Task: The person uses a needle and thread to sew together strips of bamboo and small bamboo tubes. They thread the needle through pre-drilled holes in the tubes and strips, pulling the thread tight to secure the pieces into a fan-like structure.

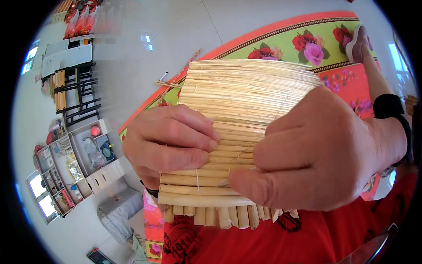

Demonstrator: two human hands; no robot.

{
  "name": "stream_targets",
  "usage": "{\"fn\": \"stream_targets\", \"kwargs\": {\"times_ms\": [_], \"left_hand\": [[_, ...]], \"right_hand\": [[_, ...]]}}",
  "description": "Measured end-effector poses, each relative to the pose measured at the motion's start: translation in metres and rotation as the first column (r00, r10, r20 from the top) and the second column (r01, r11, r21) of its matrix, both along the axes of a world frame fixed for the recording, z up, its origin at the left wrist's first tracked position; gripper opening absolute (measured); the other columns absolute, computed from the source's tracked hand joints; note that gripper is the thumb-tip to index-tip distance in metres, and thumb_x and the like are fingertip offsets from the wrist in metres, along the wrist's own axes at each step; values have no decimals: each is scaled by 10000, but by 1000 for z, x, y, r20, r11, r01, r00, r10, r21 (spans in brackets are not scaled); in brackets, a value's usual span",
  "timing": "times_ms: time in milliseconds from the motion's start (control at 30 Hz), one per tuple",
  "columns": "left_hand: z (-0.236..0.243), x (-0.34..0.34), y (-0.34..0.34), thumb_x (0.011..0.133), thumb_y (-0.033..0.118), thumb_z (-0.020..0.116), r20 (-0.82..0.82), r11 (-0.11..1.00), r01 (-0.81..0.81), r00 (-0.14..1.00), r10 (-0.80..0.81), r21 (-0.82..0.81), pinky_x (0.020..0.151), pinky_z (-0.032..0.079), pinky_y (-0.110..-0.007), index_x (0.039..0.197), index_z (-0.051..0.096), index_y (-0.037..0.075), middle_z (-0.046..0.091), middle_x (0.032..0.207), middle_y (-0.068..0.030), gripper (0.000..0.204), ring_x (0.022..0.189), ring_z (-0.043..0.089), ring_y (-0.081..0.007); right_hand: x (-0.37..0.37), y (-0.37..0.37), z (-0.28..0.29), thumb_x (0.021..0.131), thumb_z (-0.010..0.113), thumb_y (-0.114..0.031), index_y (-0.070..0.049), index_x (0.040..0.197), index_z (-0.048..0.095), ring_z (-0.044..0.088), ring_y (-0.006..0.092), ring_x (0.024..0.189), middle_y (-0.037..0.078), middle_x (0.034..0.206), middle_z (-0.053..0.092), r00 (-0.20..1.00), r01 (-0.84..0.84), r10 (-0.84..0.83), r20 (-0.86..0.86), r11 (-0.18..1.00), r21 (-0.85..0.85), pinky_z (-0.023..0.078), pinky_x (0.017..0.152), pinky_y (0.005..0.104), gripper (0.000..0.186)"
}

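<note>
Red cloth (316,233) fills the space from 5 to 6 o'clock, right against the near edge of the stalk panel (246,94). That panel of pale stalks takes up the centre, its rows running crosswise; along its near edge, at 6 o'clock, a row of cut stalk ends (233,216) juts out from underneath.

The right hand (307,154), at 3 o'clock, covers the panel's right edge. Its fingers are curled, with the thumb close to the index finger and a thin pale sliver by the thumb tip; whether it is pinched cannot be told. A black band (389,107) circles the wrist.

The left hand (171,141), at 9 o'clock, lies over the panel's left edge, fingers bent and pressed together on the stalks; what they pinch, if anything, is hidden. White thread (198,179) runs below them. A strip of stalks shows between the two hands.

The far edge, at 12 o'clock, meets a flowered mat (325,27), with a shoe (355,44) at 2 o'clock. Beyond its curved border, grey floor (176,26) stretches toward 11 o'clock, where a pen (164,75) lies near the border. Shelving (79,167) stands far off at 9 o'clock.
</note>
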State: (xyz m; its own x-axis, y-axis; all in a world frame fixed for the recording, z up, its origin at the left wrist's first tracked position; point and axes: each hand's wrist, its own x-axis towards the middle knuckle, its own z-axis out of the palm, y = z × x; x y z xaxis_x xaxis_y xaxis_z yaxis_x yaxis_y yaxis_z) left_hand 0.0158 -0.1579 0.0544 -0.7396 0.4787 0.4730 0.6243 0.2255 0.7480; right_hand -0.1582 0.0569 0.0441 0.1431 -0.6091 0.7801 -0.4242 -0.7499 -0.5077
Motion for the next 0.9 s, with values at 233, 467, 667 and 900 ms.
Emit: {"fn": "stream_targets", "kwargs": {"times_ms": [233, 467, 667, 900], "left_hand": [[3, 4, 5, 993, 325, 484, 9, 1000, -15, 1000, 15, -10, 680, 587, -448, 877, 678, -72, 679, 939, -248, 457, 810, 685, -384], [6, 7, 0, 850, -15, 683, 78, 996, 10, 997, -3, -85, 689, 585, -471, 890, 632, -18, 672, 1022, -224, 65, 859, 689, -393], [12, 4, 2, 837, -20, 687, 69, 995, 15, 998, -8, -97, 707, 586, -471, 884, 633, -16, 673, 1009, -222, 72, 863, 689, -398], [15, 4, 5, 841, -13, 688, 122, 996, 10, 993, 1, -88, 759, 583, -491, 907, 627, -13, 677, 990, -228, 90, 895, 693, -415]], "right_hand": [[2, 1, -1, 759, 717, -58, -1, 901, 704, 450, 73, 440, -40, 601, 427, 997, -72, 74, -21, 994, 80, 284, 337, 250, 153], [-11, -6, 27, 785, 715, -58, 5, 946, 701, 438, 73, 432, -38, 594, 419, 936, -100, 149, -319, 981, 165, 284, 333, 251, 174], [3, -2, -4, 790, 717, -57, 18, 974, 697, 440, 74, 432, -37, 589, 420, 998, -52, 51, 32, 998, 23, 286, 333, 253, 199], [3, 17, 0, 768, 732, -36, 22, 946, 715, 450, 60, 439, -37, 592, 455, 997, -67, 71, -29, 990, 121, 267, 334, 239, 188]]}}
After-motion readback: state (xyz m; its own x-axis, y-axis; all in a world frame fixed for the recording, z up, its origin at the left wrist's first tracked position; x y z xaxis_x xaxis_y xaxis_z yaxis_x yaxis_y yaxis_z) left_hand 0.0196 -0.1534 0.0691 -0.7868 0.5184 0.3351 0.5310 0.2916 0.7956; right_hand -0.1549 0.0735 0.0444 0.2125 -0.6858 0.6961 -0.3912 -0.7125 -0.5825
